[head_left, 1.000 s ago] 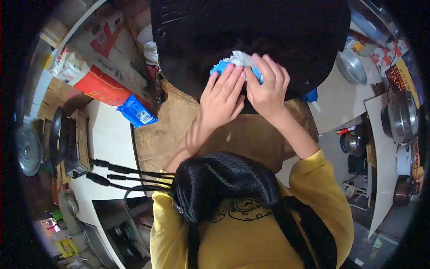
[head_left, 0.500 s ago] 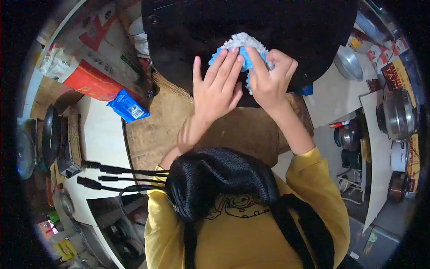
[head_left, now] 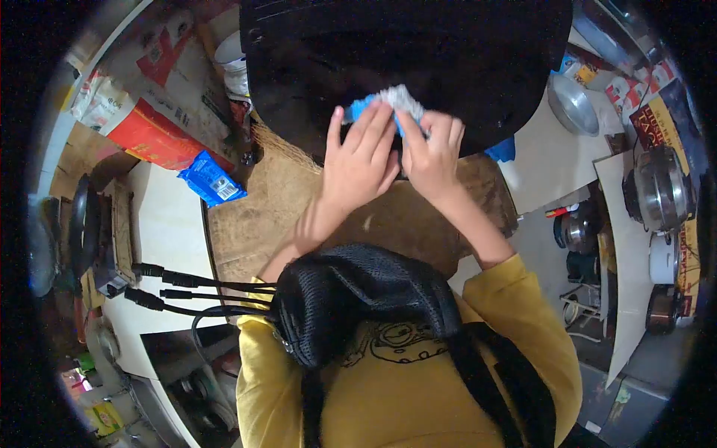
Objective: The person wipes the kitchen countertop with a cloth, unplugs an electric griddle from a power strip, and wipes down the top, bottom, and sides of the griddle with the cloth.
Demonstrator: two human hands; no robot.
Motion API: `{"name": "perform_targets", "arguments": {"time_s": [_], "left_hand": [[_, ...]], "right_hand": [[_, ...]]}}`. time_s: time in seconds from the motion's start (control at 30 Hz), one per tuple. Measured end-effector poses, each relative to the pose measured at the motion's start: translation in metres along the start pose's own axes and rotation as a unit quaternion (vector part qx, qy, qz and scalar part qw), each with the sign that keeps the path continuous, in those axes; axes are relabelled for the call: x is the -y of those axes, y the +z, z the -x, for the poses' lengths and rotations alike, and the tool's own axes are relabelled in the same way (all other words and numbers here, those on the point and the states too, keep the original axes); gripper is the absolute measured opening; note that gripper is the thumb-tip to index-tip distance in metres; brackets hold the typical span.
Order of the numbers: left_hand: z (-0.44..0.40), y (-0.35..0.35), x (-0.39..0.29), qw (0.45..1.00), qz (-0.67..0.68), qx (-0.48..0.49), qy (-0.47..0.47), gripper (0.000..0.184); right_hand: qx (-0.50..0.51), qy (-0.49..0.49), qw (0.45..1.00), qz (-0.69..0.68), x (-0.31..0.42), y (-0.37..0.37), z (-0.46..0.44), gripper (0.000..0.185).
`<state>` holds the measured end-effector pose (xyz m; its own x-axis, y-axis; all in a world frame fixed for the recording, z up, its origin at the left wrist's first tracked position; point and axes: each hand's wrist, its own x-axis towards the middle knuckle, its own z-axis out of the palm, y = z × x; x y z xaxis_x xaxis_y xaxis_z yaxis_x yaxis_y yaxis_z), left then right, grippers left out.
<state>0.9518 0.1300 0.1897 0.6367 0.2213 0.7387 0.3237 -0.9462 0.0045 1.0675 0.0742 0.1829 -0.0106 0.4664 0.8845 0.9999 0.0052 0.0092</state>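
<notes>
A fluffy blue-and-white cleaning cloth (head_left: 401, 98) is pressed against a large black panel (head_left: 321, 52) with a rounded lower edge. My left hand (head_left: 360, 158) lies flat with its fingers stretched out, their tips on the blue part of the cloth. On the cloth's right side, my right hand (head_left: 432, 154) has its index finger extended and the other fingers curled around the bunched fabric. Both hands are close together near the panel's lower edge. They hide much of the cloth.
A blue packet (head_left: 212, 179) lies on the left beside a large red-and-white sack (head_left: 157, 131). On the right are a metal bowl (head_left: 573, 103) and a glass-lidded pot (head_left: 661, 187). A black pouch (head_left: 366, 287) with cables hangs at my chest.
Both hands and the cloth have moved down the panel, nearer its lower edge, with my right hand also shifting left. The panel sits slightly differently in view.
</notes>
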Motion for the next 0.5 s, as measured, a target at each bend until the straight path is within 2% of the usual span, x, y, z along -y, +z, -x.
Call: {"name": "perform_targets", "arguments": {"time_s": [0.1,0.17,0.23,0.33,0.37,0.4,0.47,0.5], "left_hand": [[0.02,0.003,-0.002,0.998,0.006,0.055,0.018,0.038],[0.031,0.008,-0.001,0.997,0.002,0.069,0.026,0.037],[0.04,0.013,-0.001,0.994,0.021,0.108,0.025,0.037],[0.049,0.026,0.0,0.995,0.03,0.09,0.027,0.039],[0.05,0.029,0.0,0.997,-0.001,0.054,0.056,0.032],[0.053,0.031,0.001,0.997,-0.002,0.054,0.055,0.032],[0.064,0.04,0.005,0.988,-0.002,0.142,0.068,0.022],[0.069,0.043,0.006,0.99,-0.04,0.108,0.079,0.016]], "right_hand": [[0.061,-0.002,0.998,-0.028,-0.003,0.0,0.027,0.027],[0.158,0.014,0.982,-0.106,-0.004,0.001,0.038,0.026],[0.179,-0.01,0.98,-0.085,-0.005,0.002,0.046,0.026],[0.198,-0.035,0.977,-0.075,-0.001,-0.001,0.05,0.026],[0.205,-0.027,0.976,-0.071,0.001,0.0,0.056,0.025],[0.211,-0.019,0.975,-0.068,0.003,0.003,0.062,0.025],[0.22,-0.017,0.972,-0.081,0.007,0.018,0.083,0.026],[0.228,-0.014,0.969,-0.092,0.011,0.022,0.088,0.026]]}}
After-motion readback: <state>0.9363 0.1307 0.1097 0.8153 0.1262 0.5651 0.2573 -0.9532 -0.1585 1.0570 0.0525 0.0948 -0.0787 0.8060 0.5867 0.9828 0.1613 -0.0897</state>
